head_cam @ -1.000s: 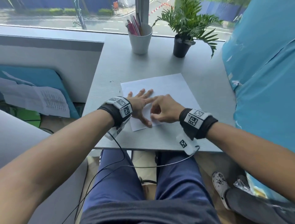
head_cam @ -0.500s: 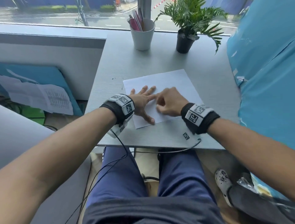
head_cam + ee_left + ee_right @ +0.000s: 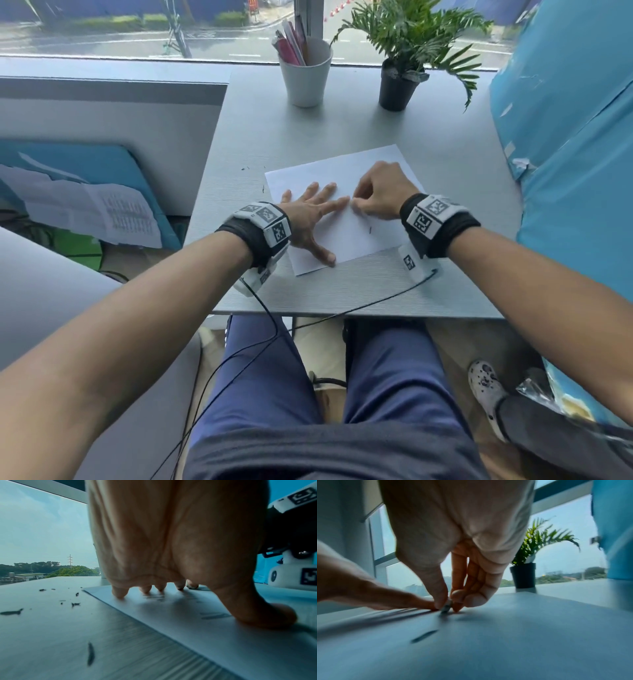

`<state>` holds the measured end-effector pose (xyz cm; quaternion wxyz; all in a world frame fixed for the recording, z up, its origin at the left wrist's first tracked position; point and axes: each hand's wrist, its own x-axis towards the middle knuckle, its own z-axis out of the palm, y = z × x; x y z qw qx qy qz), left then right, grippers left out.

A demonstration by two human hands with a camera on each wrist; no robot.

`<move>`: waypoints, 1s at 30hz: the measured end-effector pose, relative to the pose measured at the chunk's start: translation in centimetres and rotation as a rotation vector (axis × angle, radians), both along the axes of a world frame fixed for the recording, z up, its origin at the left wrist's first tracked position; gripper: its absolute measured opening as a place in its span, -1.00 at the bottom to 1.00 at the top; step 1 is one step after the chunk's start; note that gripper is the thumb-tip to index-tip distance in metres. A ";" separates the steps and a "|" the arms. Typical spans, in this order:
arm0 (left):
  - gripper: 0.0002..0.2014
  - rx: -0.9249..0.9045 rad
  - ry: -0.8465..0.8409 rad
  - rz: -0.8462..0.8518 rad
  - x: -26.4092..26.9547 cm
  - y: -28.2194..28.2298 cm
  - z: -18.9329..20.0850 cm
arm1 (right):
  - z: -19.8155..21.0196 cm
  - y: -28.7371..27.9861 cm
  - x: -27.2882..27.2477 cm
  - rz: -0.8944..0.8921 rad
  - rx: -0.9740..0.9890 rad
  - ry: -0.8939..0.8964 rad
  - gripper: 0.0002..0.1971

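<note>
A white sheet of paper (image 3: 373, 240) lies on the grey desk (image 3: 462, 281). My left hand (image 3: 310, 216) rests flat on the sheet's left part, fingers spread and straight; the left wrist view shows its fingertips (image 3: 120, 593) and thumb pressing the paper (image 3: 214, 639). My right hand (image 3: 378, 197) sits just right of the left index tip, fingers curled. In the right wrist view its thumb and index (image 3: 449, 599) pinch a small grey piece (image 3: 446, 607) whose end touches the paper. A short dark mark (image 3: 370, 230) shows on the sheet near the right wrist.
A white cup of pens (image 3: 306, 78) and a potted plant (image 3: 399, 85) stand at the desk's far edge by the window. A large blue wrapped object (image 3: 565, 164) borders the right side. Dark crumbs (image 3: 245, 168) lie left of the paper. Cables hang off the front edge.
My right hand has slid a little farther up the sheet, away from me, uncovering the short dark mark. The left hand stays flat on the paper.
</note>
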<state>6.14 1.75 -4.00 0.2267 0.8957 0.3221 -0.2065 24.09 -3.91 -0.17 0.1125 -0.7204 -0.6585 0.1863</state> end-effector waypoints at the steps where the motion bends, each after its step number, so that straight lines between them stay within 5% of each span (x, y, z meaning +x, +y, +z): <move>1: 0.31 0.003 -0.004 0.001 0.0 0.0 0.1 | -0.3 -0.4 -0.6 0.028 -0.004 0.009 -0.85; 4: 0.33 0.005 -0.010 -0.015 -0.1 0.2 -0.1 | -0.9 -3.0 -3.7 0.270 -0.134 0.018 -0.86; 9: 0.39 -0.007 -0.036 0.017 -0.1 0.1 -0.2 | -0.2 -0.1 0.0 0.003 -0.015 0.029 -0.85; 13: 0.40 0.003 -0.026 -0.007 -0.1 0.2 -0.1 | -0.9 -2.8 -3.6 0.257 -0.123 0.060 -0.86; 17: 0.38 0.012 -0.020 0.013 -0.1 0.0 -0.1 | -0.2 0.1 -0.3 0.009 -0.025 0.049 -0.84; 22: 0.39 0.045 0.052 0.033 0.0 0.2 -0.1 | -0.9 -2.9 -3.8 0.260 -0.117 0.038 -0.83; 26: 0.41 0.044 0.084 0.045 0.1 0.2 0.2 | -0.5 0.3 -0.2 -0.012 -0.024 0.032 -0.82; 30: 0.43 0.059 0.095 0.042 0.1 0.3 0.1 | -1.3 -2.8 -3.6 0.241 -0.133 0.030 -0.81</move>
